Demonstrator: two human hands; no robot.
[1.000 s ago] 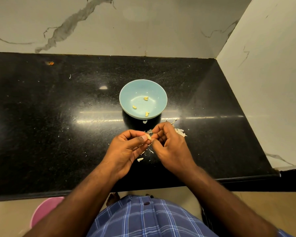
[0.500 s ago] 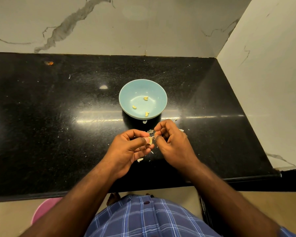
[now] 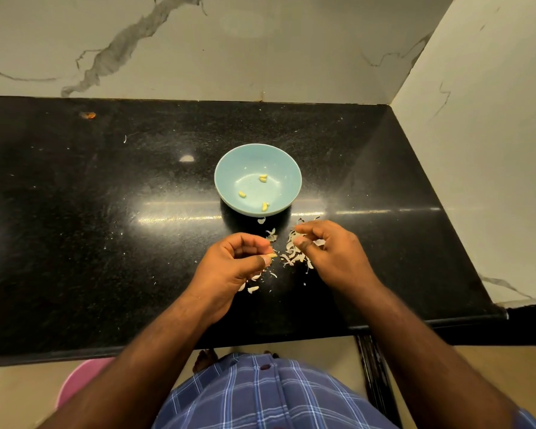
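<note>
The left hand (image 3: 229, 267) pinches one garlic clove (image 3: 271, 256) just on the near side of the bowl (image 3: 239, 162), its tip sticking out toward the right hand (image 3: 328, 252). This clove is nearer to the bowl's left half. The right hand is curled over the peels (image 3: 293, 258), and I cannot tell whether it holds one. The bowl contains three peeled cloves (image 3: 242, 194).
</note>
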